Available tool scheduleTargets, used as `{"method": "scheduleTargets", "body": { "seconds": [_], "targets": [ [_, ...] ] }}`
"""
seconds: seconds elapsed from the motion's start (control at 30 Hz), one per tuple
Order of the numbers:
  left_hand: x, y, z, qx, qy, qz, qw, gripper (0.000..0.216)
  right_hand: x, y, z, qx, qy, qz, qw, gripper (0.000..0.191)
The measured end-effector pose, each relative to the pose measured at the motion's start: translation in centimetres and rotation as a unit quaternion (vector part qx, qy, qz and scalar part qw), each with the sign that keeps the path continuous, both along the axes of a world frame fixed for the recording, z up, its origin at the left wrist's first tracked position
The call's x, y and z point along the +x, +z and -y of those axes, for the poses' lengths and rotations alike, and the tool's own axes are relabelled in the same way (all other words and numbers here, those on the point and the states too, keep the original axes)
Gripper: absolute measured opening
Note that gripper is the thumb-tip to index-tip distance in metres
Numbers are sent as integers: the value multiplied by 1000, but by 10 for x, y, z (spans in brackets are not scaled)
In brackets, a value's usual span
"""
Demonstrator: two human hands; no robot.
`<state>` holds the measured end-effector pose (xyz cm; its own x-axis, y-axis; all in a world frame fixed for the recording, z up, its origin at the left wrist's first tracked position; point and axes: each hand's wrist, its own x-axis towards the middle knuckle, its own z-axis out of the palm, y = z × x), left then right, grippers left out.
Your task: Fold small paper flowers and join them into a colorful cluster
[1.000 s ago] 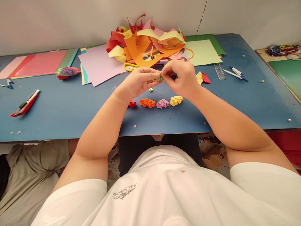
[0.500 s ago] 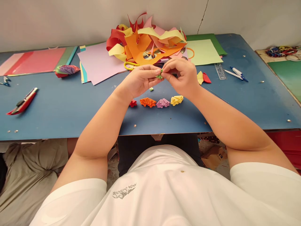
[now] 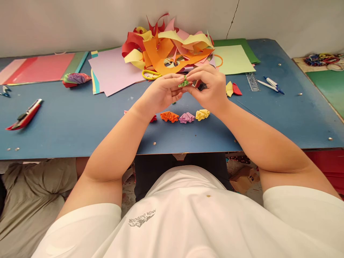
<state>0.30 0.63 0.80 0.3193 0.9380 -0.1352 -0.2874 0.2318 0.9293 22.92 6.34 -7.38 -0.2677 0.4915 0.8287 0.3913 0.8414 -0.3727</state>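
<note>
My left hand [image 3: 163, 94] and my right hand [image 3: 209, 89] meet above the blue table [image 3: 80, 122], fingertips pinched together on a small folded green paper piece [image 3: 184, 83]. Below the hands lies a row of small pleated paper fans: a red one [image 3: 153, 118] partly hidden by my left wrist, an orange one [image 3: 169, 116], a purple one [image 3: 186, 117] and a yellow one [image 3: 202, 114].
A heap of cut paper scraps [image 3: 166, 46] with yellow scissors [image 3: 151, 74] sits behind the hands. Coloured sheets [image 3: 40, 68] lie far left, green sheets [image 3: 233, 57] far right. A red utility knife [image 3: 24, 115], a multicoloured fan [image 3: 75, 78], a ruler [image 3: 252, 81] and pens [image 3: 272, 84] lie around.
Both hands rose slightly toward the scrap heap while working the green piece, which now shows more spread between the fingertips. The small green scrap on the table is now hidden.
</note>
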Motion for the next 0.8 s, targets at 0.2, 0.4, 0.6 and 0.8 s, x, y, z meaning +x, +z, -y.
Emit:
{"method": "scheduleTargets", "body": {
  "seconds": [0.2, 0.4, 0.6, 0.8],
  "targets": [
    [-2, -3, -2, -5, 8, 31, 999, 21, 2, 15, 9, -20, -48, 37, 998, 27],
    [-2, -6, -4, 22, 21, 12, 999, 10, 2, 5, 3, -25, -44, 29, 998, 36],
    [-2, -2, -2, 17, 2, -13, 1000, 30, 9, 8, -1, -40, 29, 62, 997, 38],
    [-1, 1, 2, 5, -15, -51, 999, 35, 10, 29, 5, -87, 124, 36, 988, 57]
  ]
}}
